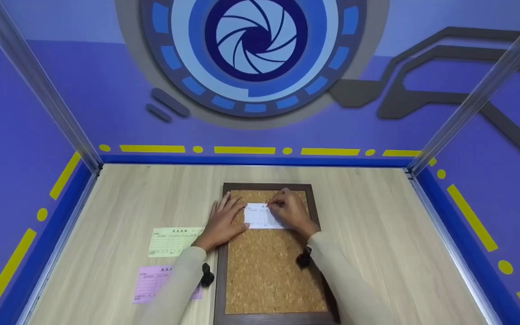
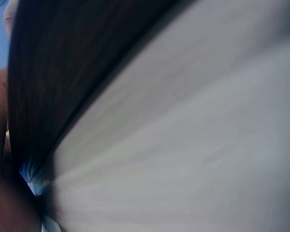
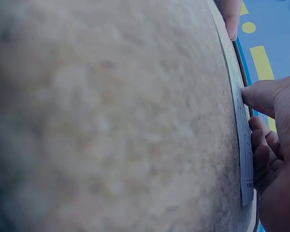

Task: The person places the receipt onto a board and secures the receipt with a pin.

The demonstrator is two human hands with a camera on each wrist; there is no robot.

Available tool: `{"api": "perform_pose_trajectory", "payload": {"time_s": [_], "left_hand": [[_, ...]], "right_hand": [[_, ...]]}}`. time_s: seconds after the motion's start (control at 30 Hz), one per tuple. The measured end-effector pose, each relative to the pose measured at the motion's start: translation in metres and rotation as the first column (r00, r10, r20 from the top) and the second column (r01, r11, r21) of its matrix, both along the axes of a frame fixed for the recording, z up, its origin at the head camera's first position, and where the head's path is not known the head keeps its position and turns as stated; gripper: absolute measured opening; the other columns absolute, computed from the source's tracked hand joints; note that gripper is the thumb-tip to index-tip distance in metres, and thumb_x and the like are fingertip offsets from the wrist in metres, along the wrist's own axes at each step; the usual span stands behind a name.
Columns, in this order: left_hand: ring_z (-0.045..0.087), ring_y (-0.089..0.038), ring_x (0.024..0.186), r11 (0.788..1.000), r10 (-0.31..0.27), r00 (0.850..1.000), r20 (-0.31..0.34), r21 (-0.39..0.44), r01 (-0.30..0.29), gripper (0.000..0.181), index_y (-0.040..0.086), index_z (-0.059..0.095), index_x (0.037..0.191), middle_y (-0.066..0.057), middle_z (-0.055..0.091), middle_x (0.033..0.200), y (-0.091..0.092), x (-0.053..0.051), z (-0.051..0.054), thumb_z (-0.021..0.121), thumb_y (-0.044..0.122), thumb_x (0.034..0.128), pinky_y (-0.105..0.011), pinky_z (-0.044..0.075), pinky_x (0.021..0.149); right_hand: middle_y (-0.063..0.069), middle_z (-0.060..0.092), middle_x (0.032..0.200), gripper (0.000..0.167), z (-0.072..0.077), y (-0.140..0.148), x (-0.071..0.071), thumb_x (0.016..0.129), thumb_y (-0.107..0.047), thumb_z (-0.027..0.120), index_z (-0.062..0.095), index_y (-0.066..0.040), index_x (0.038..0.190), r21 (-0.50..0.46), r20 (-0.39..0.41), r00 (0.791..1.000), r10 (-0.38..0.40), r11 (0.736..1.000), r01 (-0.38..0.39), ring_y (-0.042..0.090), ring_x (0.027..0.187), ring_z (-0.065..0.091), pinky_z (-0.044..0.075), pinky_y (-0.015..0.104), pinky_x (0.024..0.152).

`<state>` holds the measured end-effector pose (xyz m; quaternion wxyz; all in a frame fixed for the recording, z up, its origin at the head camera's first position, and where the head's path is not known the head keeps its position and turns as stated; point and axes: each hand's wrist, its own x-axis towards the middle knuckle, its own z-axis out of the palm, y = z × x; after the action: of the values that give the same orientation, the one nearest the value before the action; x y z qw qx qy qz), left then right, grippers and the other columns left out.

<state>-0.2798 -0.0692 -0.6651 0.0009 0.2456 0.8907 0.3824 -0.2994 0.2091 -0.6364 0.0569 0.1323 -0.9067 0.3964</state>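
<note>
Mid-frame, a white rectangular paper slip (image 1: 256,217) lies lengthwise left-to-right; the right hand (image 1: 290,209) pinches a small red object (image 1: 267,205) — head view only — the left hand (image 1: 224,223) spreads extended fingers.

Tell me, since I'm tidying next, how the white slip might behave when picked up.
The white slip looks thin in the right wrist view, so it's probably light and floppy. Lying on the cork board, it may be awkward to lift.

White slip (image 1: 258,217) (printed, ruled) — flat, high on dark-framed cork board (image 1: 273,271), small red object (image 1: 268,205) near top edge
</note>
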Motion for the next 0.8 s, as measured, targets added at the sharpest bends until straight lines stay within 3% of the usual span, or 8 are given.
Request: {"api": "perform_pose_trajectory", "payload": {"time_s": [0.4,0.6,0.8], "left_hand": [[0.014,-0.041,0.169,1.000,0.007,1.000,-0.005,-0.015,-0.007,0.072,0.016,0.059,0.158,-0.013,0.042,0.174,-0.001,-0.002,-0.002,0.077,0.046,0.0949,-0.074,0.004,0.130],[0.011,-0.043,0.169,1.000,-0.016,1.000,-0.004,-0.006,0.015,0.068,0.018,0.061,0.158,-0.016,0.041,0.174,-0.002,0.001,0.000,0.075,0.046,0.0974,-0.075,0.003,0.130],[0.009,-0.044,0.169,1.000,-0.028,1.000,0.001,-0.010,0.028,0.068,0.017,0.061,0.159,-0.016,0.039,0.176,-0.001,0.001,0.003,0.074,0.046,0.0988,-0.074,0.001,0.130]], "right_hand": [[0.000,0.068,0.102,0.011,0.000,-0.003,0.001,0.094,-0.005,0.081,0.088,-0.013,0.098,-0.013,0.006,1.000,-0.018,1.000,0.018,0.017,0.097,0.063,0.056,0.037,0.085],[0.001,0.068,0.103,0.012,-0.004,-0.001,0.001,0.096,-0.004,0.079,0.087,-0.013,0.100,-0.011,-0.015,1.000,-0.001,1.000,0.001,0.017,0.098,0.063,0.056,0.037,0.086],[0.007,0.073,0.107,0.014,-0.003,0.008,0.003,0.095,0.003,0.078,0.086,-0.006,0.102,-0.144,-0.009,0.998,0.059,0.988,-0.060,0.024,0.101,0.064,0.053,0.034,0.085]]}}
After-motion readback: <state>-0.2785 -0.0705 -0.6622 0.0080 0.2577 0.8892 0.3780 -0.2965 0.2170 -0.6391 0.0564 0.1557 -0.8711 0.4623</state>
